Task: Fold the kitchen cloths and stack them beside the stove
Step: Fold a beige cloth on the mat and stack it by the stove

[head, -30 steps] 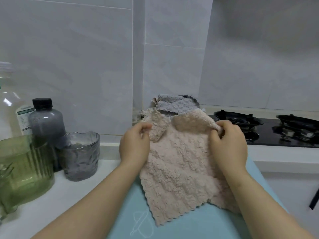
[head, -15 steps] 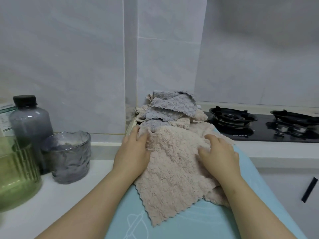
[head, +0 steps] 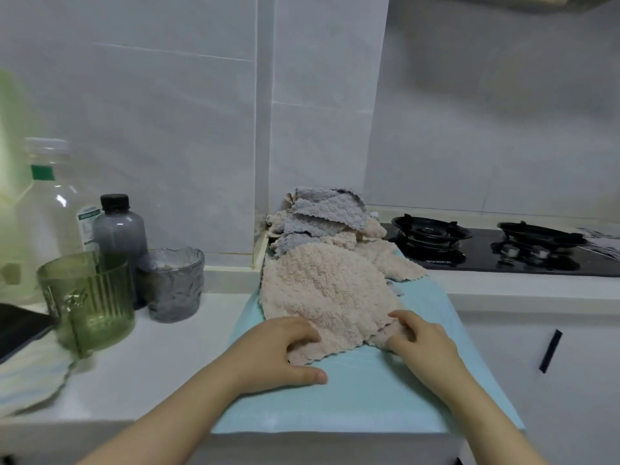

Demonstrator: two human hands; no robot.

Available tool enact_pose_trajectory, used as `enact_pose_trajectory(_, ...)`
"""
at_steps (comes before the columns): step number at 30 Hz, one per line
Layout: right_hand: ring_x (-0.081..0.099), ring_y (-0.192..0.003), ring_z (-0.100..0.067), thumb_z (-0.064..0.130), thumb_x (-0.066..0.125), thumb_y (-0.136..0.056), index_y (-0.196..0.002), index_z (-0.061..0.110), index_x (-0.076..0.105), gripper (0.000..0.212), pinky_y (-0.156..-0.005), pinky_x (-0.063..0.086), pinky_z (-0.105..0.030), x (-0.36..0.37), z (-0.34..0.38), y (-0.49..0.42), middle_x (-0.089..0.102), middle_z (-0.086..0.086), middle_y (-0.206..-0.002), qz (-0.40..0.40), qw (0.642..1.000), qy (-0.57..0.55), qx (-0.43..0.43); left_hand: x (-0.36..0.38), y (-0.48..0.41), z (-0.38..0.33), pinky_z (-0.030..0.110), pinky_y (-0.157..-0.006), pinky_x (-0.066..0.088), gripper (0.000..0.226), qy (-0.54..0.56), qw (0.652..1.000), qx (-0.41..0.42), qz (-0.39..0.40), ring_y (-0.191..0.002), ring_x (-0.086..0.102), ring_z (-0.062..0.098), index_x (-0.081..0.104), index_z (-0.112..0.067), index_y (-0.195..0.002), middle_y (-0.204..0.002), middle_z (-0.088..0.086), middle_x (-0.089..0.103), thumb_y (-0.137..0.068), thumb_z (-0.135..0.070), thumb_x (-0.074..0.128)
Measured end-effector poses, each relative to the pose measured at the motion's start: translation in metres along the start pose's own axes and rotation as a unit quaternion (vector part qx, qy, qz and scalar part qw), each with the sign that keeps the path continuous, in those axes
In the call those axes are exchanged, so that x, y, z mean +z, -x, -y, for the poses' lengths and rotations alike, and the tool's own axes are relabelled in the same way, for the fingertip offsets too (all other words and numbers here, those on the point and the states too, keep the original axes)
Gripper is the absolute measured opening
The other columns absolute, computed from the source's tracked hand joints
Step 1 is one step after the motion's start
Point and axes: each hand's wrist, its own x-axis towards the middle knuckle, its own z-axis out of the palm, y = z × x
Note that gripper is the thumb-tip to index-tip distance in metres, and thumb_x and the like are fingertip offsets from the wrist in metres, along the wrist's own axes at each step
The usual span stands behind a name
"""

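A beige fleecy cloth (head: 330, 290) lies spread on the light blue mat (head: 369, 391) in front of me. My left hand (head: 285, 350) sits on its near left corner, fingers curled over the edge and thumb along the mat below it. My right hand (head: 419, 340) grips the bunched near right corner with bent fingers. Behind this cloth, a loose pile of grey and beige cloths (head: 322, 219) is heaped against the wall, just left of the black gas stove (head: 486, 250).
On the white counter at left stand a green ribbed glass jug (head: 90, 303), a grey textured cup (head: 174, 283), a dark bottle (head: 119, 229) and a clear bottle (head: 50, 203). A striped plate edge (head: 30, 380) shows far left. A cabinet handle (head: 550, 350) is below the stove.
The beige cloth went from held up by its top corners to lying on the mat. Both hands slid from its far part down to its near edge.
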Motion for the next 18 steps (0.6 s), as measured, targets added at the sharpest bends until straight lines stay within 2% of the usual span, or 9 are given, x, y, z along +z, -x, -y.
enact_pose_trajectory(3,0.048,-0.103,-0.020,0.027,0.058,-0.081,-0.120,0.029,0.052,0.039,-0.084,0.038,-0.031,0.001,-0.001,0.005,0.054,0.005,-0.097,-0.019,0.999,0.024,-0.013,0.003,0.003,0.001,0.012,-0.085,0.039,0.041,0.004,0.999,-0.014,-0.041,-0.103,0.053,0.000,0.060,-0.031,-0.116,-0.117,-0.017,0.060,-0.081,-0.054,0.060)
enact_pose_trajectory(7,0.045,-0.104,-0.019,0.021,0.058,-0.081,-0.118,0.026,0.056,0.037,-0.083,0.036,-0.030,0.002,0.000,0.008,0.052,0.009,-0.089,-0.061,0.996,0.038,-0.052,0.004,0.007,-0.001,0.003,-0.064,0.033,0.023,-0.009,0.997,-0.025,-0.075,-0.081,0.052,0.001,0.066,-0.027,-0.106,-0.102,-0.012,0.068,-0.090,-0.037,0.053)
enact_pose_trajectory(9,0.045,-0.102,-0.020,0.018,0.058,-0.081,-0.116,0.024,0.058,0.035,-0.080,0.034,-0.028,0.002,0.000,0.010,0.052,0.010,-0.088,-0.066,0.995,0.037,-0.064,0.003,0.007,-0.002,0.006,-0.064,0.034,0.023,-0.009,0.996,-0.031,-0.077,-0.083,0.054,0.004,0.065,-0.024,-0.109,-0.103,-0.009,0.068,-0.093,-0.032,0.050)
enact_pose_trajectory(11,0.047,-0.101,-0.020,0.020,0.058,-0.082,-0.113,0.024,0.060,0.031,-0.078,0.035,-0.028,0.001,0.001,0.012,0.055,0.009,-0.089,-0.059,0.995,0.041,-0.072,0.004,0.008,-0.004,0.020,-0.070,0.039,0.023,-0.021,0.995,-0.044,-0.091,-0.093,0.059,0.014,0.063,-0.020,-0.110,-0.106,-0.003,0.068,-0.095,-0.028,0.047)
enact_pose_trajectory(13,0.048,-0.102,-0.020,0.022,0.056,-0.084,-0.111,0.024,0.061,0.028,-0.081,0.039,-0.030,0.001,0.003,0.014,0.061,0.006,-0.095,-0.051,0.995,0.050,-0.070,0.004,0.012,-0.005,0.028,-0.069,0.038,0.020,-0.025,0.990,-0.067,-0.122,-0.092,0.059,0.022,0.058,-0.017,-0.107,-0.102,0.004,0.068,-0.097,-0.027,0.043)
enact_pose_trajectory(16,0.048,-0.103,-0.019,0.020,0.051,-0.083,-0.102,0.025,0.062,0.022,-0.084,0.041,-0.031,0.002,0.001,0.018,0.061,0.006,-0.098,-0.026,0.994,0.084,-0.066,0.002,0.022,-0.001,0.032,-0.066,0.037,0.012,0.030,0.978,-0.113,-0.174,-0.084,0.058,0.026,0.049,-0.017,-0.103,-0.092,0.008,0.065,-0.097,-0.024,0.041)
enact_pose_trajectory(18,0.048,-0.103,-0.020,0.020,0.048,-0.084,-0.098,0.024,0.061,0.020,-0.083,0.039,-0.030,0.003,0.000,0.022,0.059,0.006,-0.097,-0.021,0.993,0.095,-0.064,0.000,0.029,0.004,0.031,-0.067,0.040,0.006,0.107,0.967,-0.145,-0.181,-0.083,0.057,0.024,0.044,-0.021,-0.102,-0.090,0.005,0.063,-0.096,-0.023,0.043)
